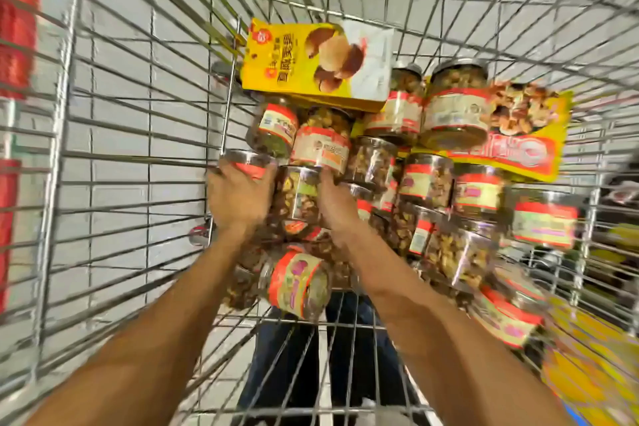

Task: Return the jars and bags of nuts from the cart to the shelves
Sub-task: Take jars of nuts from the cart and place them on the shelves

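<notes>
Both my arms reach down into a wire shopping cart (138, 135) filled with several clear plastic jars of nuts with red-banded labels. My left hand (238, 197) grips a jar with a silvery lid (247, 161) at the left side of the pile. My right hand (337, 204) lies against a clear jar (299, 195) that stands between the two hands; whether its fingers curl round it is hidden. Another labelled jar (299, 284) lies on its side just below my wrists. Motion blurs the frame.
A yellow box with a nut picture (318, 62) leans at the far end of the cart. A yellow and red bag of nuts (518, 128) lies at the right under two jars (453, 107). Red goods (17, 28) stand outside the cart on the left. My legs show below the basket.
</notes>
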`<state>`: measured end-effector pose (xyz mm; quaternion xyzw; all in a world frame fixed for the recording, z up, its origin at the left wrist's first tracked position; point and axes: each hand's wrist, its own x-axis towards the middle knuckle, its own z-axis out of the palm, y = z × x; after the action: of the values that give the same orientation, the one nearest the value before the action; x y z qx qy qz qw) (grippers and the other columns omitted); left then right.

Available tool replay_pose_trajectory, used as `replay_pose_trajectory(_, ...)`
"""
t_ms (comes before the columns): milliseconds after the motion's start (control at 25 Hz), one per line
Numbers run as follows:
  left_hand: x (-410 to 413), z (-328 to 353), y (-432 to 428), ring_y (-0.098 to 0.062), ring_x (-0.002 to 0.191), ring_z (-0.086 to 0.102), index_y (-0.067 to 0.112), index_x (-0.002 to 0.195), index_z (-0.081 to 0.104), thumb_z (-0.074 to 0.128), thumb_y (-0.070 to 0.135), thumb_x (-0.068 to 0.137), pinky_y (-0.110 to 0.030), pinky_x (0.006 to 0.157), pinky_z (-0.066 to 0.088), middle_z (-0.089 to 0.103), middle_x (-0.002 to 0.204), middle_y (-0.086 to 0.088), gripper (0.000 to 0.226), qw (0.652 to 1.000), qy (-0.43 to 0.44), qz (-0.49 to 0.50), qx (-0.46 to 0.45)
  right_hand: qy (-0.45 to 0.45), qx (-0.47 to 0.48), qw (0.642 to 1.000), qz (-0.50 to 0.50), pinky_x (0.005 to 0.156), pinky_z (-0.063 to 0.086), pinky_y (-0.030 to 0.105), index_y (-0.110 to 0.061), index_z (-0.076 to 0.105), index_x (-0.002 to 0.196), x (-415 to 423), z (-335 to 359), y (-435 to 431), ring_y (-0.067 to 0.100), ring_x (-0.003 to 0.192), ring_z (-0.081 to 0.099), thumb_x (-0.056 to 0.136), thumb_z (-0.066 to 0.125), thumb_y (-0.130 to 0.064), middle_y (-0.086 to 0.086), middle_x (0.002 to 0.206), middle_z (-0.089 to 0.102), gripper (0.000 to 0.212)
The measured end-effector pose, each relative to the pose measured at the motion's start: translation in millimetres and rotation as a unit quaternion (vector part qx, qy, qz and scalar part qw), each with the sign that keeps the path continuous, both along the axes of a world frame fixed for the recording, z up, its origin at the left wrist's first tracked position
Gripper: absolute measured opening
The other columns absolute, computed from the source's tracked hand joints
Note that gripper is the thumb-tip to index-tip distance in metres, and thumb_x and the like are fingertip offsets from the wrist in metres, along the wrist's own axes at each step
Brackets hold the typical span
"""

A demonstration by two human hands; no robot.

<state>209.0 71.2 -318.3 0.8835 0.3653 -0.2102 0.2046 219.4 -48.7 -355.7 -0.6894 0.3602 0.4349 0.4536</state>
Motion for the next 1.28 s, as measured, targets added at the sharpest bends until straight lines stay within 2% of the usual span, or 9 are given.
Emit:
replay_pose_trajectory(240,-13,-20,21,-0.042,0.114,0.048,-0.006,0.127,0.044,0.066,0.057,0.074,-0.047,0.096,0.035,0.051,0.122,-0.029,0.085,0.995,-0.071,-0.043,0.061,0.05,0.074,0.978,-0.189,0.087,0.041,0.029,-0.003,0.048,0.13,1,-22,18,0.023,0.11,0.053,0.096,0.019,-0.057,0.005,0.115,0.055,0.07)
replay_pose_trajectory(360,0,-7,42,-0.028,0.095,0.063,0.012,0.108,0.062,0.071,0.058,0.063,-0.043,0.088,0.05,0.067,0.103,-0.013,0.064,0.977,-0.095,0.057,-0.181,0.055,0.17,0.937,-0.299,0.081,0.055,0.038,-0.011,0.055,0.125,-8,-20,13,0.028,0.096,0.064,0.092,0.019,-0.065,0.011,0.111,0.066,0.073)
replay_pose_trajectory(480,22,27,57,-0.023,0.079,0.065,0.012,0.097,0.067,0.071,0.043,0.061,-0.04,0.082,0.048,0.072,0.087,-0.008,0.048,0.875,-0.032,0.12,-0.468,0.032,0.225,0.919,-0.322,0.048,0.055,0.029,-0.018,0.064,0.097,-4,8,-18,0.019,0.059,0.068,0.089,0.022,-0.069,0.003,0.071,0.072,0.067)
replay_pose_trajectory(600,40,72,45,-0.009,0.062,0.067,0.016,0.076,0.074,0.082,0.053,0.045,-0.027,0.067,0.053,0.072,0.069,0.004,0.049,0.78,-0.039,0.138,-0.609,-0.03,0.249,0.917,-0.309,0.065,0.058,0.04,-0.017,0.075,0.08,14,58,-49,0.024,0.069,0.071,0.085,0.02,-0.075,0.005,0.076,0.074,0.08)
replay_pose_trajectory(720,58,134,9,-0.002,0.049,0.06,0.017,0.062,0.073,0.083,0.055,0.036,-0.015,0.049,0.048,0.065,0.055,0.007,0.047,0.737,-0.052,0.098,-0.667,-0.085,0.274,0.899,-0.331,0.096,0.044,0.058,-0.016,0.074,0.088,22,132,-80,0.03,0.097,0.064,0.081,0.021,-0.078,0.013,0.102,0.069,0.081)
replay_pose_trajectory(920,55,227,-69,-0.003,0.041,0.054,0.017,0.057,0.069,0.067,0.056,0.043,-0.017,0.047,0.039,0.061,0.046,0.007,0.041,0.693,-0.041,0.02,-0.72,-0.215,0.291,0.846,-0.392,0.047,0.054,0.022,-0.018,0.071,0.046,-28,242,-146,0.007,0.045,0.065,0.093,0.007,-0.062,-0.004,0.046,0.065,0.091)
replay_pose_trajectory(1080,13,277,-143,-0.005,0.042,0.053,0.016,0.049,0.068,0.049,0.056,0.066,-0.017,0.052,0.043,0.058,0.047,0.007,0.047,0.675,0.015,-0.069,-0.734,-0.239,0.227,0.821,-0.465,0.067,0.057,0.034,-0.013,0.073,0.081,-105,282,-202,0.02,0.066,0.069,0.091,0.011,-0.068,0.005,0.073,0.073,0.083)
replay_pose_trajectory(1200,-36,304,-209,-0.009,0.041,0.061,0.006,0.093,0.07,0.046,0.054,0.07,-0.017,0.043,0.05,0.064,0.075,-0.009,0.058,0.642,0.114,-0.115,-0.749,-0.266,0.206,0.768,-0.544,0.087,0.052,0.041,-0.012,0.069,0.101,-187,309,-248,0.025,0.087,0.068,0.086,0.013,-0.074,0.008,0.1,0.073,0.085)
replay_pose_trajectory(1280,-68,311,-249,-0.013,0.053,0.066,0.006,0.119,0.058,0.048,0.055,0.069,-0.022,0.043,0.054,0.064,0.088,-0.018,0.07,0.63,0.164,-0.135,-0.747,-0.328,0.239,0.698,-0.59,0.076,0.057,0.036,-0.016,0.073,0.102,-237,324,-268,0.022,0.089,0.071,0.084,0.014,-0.076,0.008,0.099,0.074,0.086)
